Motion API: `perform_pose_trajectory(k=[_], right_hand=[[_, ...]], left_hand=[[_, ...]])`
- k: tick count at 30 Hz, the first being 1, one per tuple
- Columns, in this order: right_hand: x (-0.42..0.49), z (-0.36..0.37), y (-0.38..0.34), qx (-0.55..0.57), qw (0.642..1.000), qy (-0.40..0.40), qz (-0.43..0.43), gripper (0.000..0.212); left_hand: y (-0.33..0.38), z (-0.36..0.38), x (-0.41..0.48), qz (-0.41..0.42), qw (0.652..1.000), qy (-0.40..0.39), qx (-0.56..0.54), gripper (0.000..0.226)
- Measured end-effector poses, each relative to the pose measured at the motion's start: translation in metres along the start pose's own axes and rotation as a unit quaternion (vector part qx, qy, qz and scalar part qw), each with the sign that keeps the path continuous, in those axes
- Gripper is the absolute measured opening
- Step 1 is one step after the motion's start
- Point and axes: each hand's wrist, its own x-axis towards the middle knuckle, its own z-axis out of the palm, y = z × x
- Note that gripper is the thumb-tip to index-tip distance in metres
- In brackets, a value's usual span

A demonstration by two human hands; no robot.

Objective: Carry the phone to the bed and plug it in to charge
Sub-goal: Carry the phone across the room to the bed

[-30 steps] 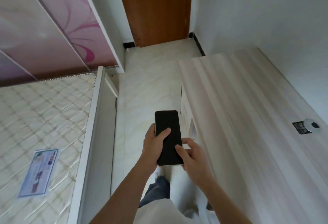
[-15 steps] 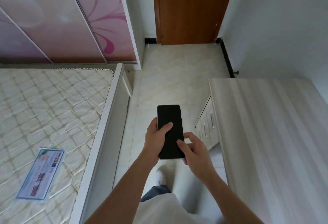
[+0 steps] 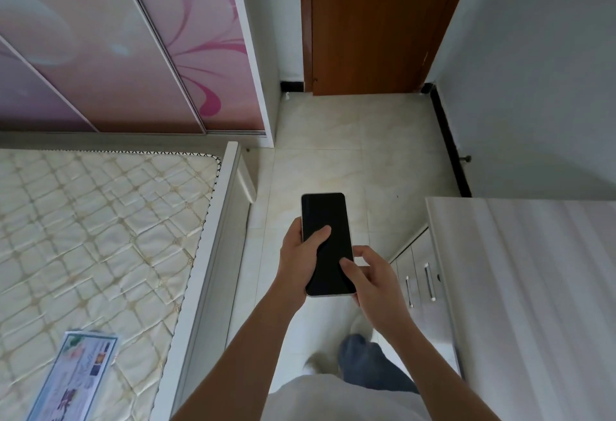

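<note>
**Phone held in both hands between bed and desk**

Compared with half a second ago, the view has swung left: the bed (image 3: 110, 227) fills more of the left side, the door (image 3: 370, 20) sits closer to the middle at 12 o'clock, and the desk (image 3: 526, 287) has slid towards the right edge. The grip on the phone looks unchanged.

From the left, the bare quilted mattress lies from 8 to 10 o'clock, with a printed paper label (image 3: 73, 377) on it near 8 o'clock. Above it, at 10 to 11 o'clock, stands a wardrobe (image 3: 133, 40) with pink flower-patterned sliding doors.

In the middle, over the pale tiled floor (image 3: 333, 140), the left hand (image 3: 300, 264) wraps the phone (image 3: 328, 244) from its left edge, thumb laid across the screen. The phone's long axis runs nearly straight away from the person, top end at about 12 o'clock, tilted a touch left. It is a slim slab with a dark, unlit screen facing up and a light rim.

The right hand (image 3: 373, 280) closes on the phone's lower right corner, thumb on the glass and fingers curled behind. At 3 to 4 o'clock the pale wood-grain desk shows drawers with metal handles.
</note>
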Motion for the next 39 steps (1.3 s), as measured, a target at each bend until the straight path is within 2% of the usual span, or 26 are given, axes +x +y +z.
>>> perform_pose_trajectory(k=[5,9,14,22,30,36,39], right_hand=[[0.067,-0.003,-0.004,-0.016,1.000,0.001,0.010,0.006],[0.132,-0.017,-0.016,-0.002,0.999,-0.019,0.027,0.018],[0.223,-0.048,-0.039,-0.005,0.998,-0.059,0.027,0.013],[0.352,-0.069,-0.076,0.007,0.995,-0.095,0.005,0.009],[0.433,-0.041,-0.085,-0.017,0.987,-0.159,0.007,0.007],[0.505,0.006,-0.101,-0.043,0.980,-0.192,0.003,0.009],[0.549,0.037,-0.120,-0.055,0.978,-0.202,-0.010,0.003]], left_hand=[[0.023,0.012,0.058,0.003,1.000,0.013,0.002,0.019],[0.049,0.030,0.113,0.007,1.000,0.028,-0.001,0.017],[0.092,0.061,0.179,0.004,0.998,0.048,-0.027,0.008],[0.159,0.094,0.272,0.029,0.994,0.097,-0.049,0.010],[0.181,0.071,0.332,0.033,0.982,0.171,-0.074,0.015],[0.205,0.034,0.391,0.034,0.969,0.222,-0.106,0.016],[0.232,0.009,0.430,0.033,0.962,0.243,-0.123,0.014]])
